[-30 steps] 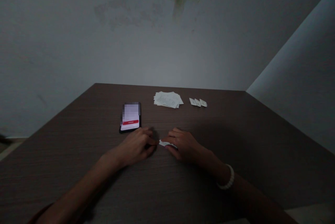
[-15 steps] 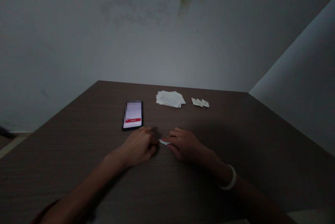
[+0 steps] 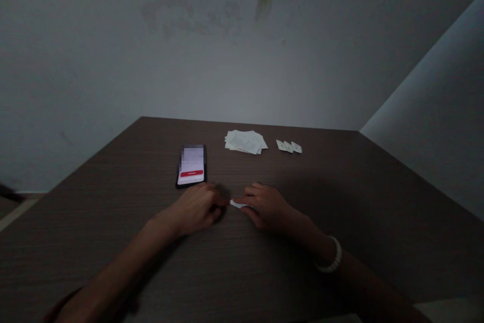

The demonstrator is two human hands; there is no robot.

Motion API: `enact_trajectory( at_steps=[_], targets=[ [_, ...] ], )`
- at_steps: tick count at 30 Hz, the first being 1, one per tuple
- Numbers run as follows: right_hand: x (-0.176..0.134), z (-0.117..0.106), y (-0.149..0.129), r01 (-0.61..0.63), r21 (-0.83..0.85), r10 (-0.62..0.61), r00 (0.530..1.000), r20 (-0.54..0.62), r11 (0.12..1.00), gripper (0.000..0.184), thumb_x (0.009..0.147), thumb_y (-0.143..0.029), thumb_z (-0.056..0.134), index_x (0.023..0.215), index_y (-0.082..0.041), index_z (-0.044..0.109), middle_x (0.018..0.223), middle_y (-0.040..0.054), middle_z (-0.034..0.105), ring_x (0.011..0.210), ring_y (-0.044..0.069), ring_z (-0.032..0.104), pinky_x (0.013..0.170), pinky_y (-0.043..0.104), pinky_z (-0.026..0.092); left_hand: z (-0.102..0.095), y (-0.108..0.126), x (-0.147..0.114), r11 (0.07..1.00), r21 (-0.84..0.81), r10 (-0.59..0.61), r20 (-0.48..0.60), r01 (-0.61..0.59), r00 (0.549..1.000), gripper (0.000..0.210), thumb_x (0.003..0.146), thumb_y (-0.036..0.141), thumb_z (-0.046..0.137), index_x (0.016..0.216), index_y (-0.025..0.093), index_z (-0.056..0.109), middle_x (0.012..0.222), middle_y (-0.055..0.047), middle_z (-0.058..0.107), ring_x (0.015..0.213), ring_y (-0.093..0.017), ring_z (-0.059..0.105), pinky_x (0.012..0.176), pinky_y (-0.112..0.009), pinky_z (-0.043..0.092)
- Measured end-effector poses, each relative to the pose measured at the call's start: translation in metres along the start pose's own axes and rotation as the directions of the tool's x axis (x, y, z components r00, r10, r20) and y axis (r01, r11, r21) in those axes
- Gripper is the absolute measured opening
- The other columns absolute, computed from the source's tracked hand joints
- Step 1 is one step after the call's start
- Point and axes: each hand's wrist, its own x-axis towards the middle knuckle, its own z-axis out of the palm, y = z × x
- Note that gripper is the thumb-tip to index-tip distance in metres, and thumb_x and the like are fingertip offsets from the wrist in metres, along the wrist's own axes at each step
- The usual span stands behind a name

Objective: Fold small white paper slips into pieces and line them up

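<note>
A small folded piece of white paper lies on the brown table between my two hands. My right hand is closed on it, with fingers over its top and the thumb along the near edge. On the other side, my left hand is curled, its fingertips at the paper's left end. The right hand covers much of the paper. A white beaded bracelet circles my right wrist.
A phone with a lit screen lies just beyond my left hand. Farther back is a loose pile of white paper sheets. Right of it, three small folded papers sit in an overlapping row. A wall borders the table's far edge.
Both hands stay almost where they were, with the paper between them. The left hand's fingers have shifted very slightly; the view has moved a little.
</note>
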Motion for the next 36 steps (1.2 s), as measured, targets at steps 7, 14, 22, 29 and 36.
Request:
enact_trajectory(
  at_steps=[7,14,22,29,36],
  targets=[
    [0.002,-0.002,-0.002,0.020,-0.005,-0.020,1.000,0.023,1.000,0.029,0.094,-0.023,0.047,0.119,-0.020,0.062,0.096,0.0070,0.062,0.086,0.020,0.047,0.074,0.031,0.037,-0.003,0.005,0.000,0.998,0.039,-0.058,0.043,0.056,0.997,0.027,0.081,0.015,0.048,0.092,0.022,0.071,0.083,-0.006,0.063,0.076,-0.021,0.060,0.064,-0.031,0.042],
    [0.003,-0.005,-0.004,-0.006,-0.016,0.007,0.998,0.054,1.000,0.034,0.094,-0.022,0.047,0.125,-0.025,0.059,0.095,0.0071,0.060,0.087,0.020,0.046,0.073,0.032,0.036,-0.004,0.008,0.001,0.995,0.058,-0.089,0.061,0.086,0.994,0.023,0.081,0.015,0.047,0.083,0.020,0.069,0.085,-0.007,0.063,0.078,-0.022,0.061,0.064,-0.031,0.044],
    [-0.002,-0.003,-0.005,-0.051,0.040,0.050,0.999,0.020,0.998,0.031,0.093,-0.025,0.049,0.120,-0.019,0.062,0.097,0.0077,0.061,0.090,0.020,0.049,0.076,0.032,0.040,-0.007,0.010,0.001,0.993,0.086,-0.091,0.056,0.086,0.994,0.023,0.081,0.017,0.048,0.087,0.021,0.069,0.087,-0.007,0.062,0.082,-0.022,0.060,0.067,-0.031,0.045],
    [-0.005,-0.004,0.011,0.012,0.204,0.012,0.993,-0.116,0.979,0.032,0.090,-0.010,0.047,0.115,-0.019,0.065,0.106,0.0080,0.061,0.096,0.019,0.050,0.085,0.033,0.042,-0.001,0.008,0.001,0.996,0.091,0.017,-0.014,-0.016,1.000,0.018,0.080,0.017,0.050,0.081,0.018,0.068,0.083,-0.008,0.060,0.085,-0.024,0.055,0.070,-0.033,0.046],
    [-0.010,-0.008,0.022,0.039,0.232,-0.011,0.992,-0.122,0.972,0.028,0.084,-0.006,0.055,0.105,-0.019,0.069,0.099,0.0060,0.067,0.090,0.019,0.052,0.080,0.032,0.042,0.008,0.001,0.003,0.994,0.095,0.062,-0.142,-0.049,0.988,0.025,0.085,0.021,0.048,0.099,0.016,0.067,0.094,-0.011,0.056,0.091,-0.027,0.051,0.081,-0.041,0.045]
  ],
)
